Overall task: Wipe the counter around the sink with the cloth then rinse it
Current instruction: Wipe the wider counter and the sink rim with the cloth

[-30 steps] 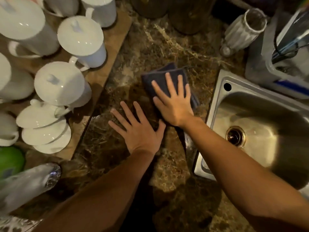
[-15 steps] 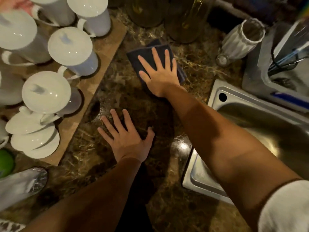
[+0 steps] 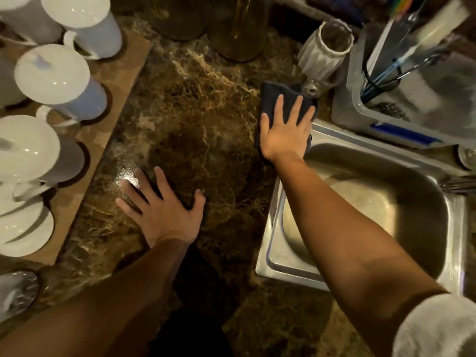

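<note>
Cloth [image 3: 273,96], dark blue and folded, lies flat on the brown marbled counter [image 3: 195,112] at about one o'clock from the middle of the view, right at the far left corner of the steel sink [image 3: 269,264]. Its near right edge laps over the sink's rim.

The person's right hand [image 3: 284,132] presses down on the cloth, palm flat. Its fingers are straight and slightly spread, pointing toward twelve o'clock. Nothing is gripped; the hand simply rests on the fabric and covers most of it.

The left hand [image 3: 164,215] is at about eight o'clock, well apart from the cloth. It lies palm down on the bare counter with the fingers splayed wide, holding nothing. A bright glare on the stone sits at its fingertips.

The sink fills the three to five o'clock area, and the right forearm crosses over its left side. A white sleeve [image 3: 438,328] shows at five o'clock.

White lidded mugs [image 3: 59,81] stand on a wooden board [image 3: 123,81] from nine to eleven o'clock. Dark glass bottles [image 3: 237,29] stand at twelve o'clock. A ribbed glass [image 3: 324,50] leans at one o'clock, its foot just beside the cloth's far edge; whether they touch cannot be told. A clear plastic caddy [image 3: 412,99] holding blurred utensils sits at two o'clock, behind the sink.
</note>
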A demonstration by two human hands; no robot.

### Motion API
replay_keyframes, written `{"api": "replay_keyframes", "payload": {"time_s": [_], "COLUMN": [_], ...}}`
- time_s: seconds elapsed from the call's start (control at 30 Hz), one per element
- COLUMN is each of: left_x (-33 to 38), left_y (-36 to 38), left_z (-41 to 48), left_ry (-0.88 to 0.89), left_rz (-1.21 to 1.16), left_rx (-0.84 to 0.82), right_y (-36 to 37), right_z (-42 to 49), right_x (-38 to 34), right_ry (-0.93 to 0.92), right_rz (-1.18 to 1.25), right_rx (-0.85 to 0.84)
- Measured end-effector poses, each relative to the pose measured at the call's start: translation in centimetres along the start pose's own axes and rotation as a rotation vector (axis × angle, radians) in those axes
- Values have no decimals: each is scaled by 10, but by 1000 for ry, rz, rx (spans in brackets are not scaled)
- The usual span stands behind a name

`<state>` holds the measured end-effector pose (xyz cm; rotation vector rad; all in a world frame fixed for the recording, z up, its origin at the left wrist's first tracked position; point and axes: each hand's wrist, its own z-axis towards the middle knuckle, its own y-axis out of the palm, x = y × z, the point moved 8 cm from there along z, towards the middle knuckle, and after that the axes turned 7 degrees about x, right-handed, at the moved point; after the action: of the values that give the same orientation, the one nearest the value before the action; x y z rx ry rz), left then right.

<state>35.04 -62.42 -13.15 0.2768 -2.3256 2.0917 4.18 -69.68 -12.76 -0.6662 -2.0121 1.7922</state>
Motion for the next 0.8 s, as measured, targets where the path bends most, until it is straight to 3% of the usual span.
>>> {"api": "replay_keyframes", "payload": {"time_s": [0.37, 0.53, 0.67, 0.8], "left_x": [-4, -2, 1, 0], "left_y": [1, 0, 1, 5], "left_z": [3, 2, -3, -2], "left_ry": [-3, -1, 24, -8], "left_rz": [-6, -24, -33, -20], "left_rx": [18, 37, 105, 39], "right_y": [25, 25, 22, 25], "right_z": [-108, -174, -227, -270], "right_x": [15, 26, 32, 45], "right_ry": [19, 114, 72, 31], "right_rz": [143, 242, 142, 57], "right_rx": [5, 12, -49, -81]}}
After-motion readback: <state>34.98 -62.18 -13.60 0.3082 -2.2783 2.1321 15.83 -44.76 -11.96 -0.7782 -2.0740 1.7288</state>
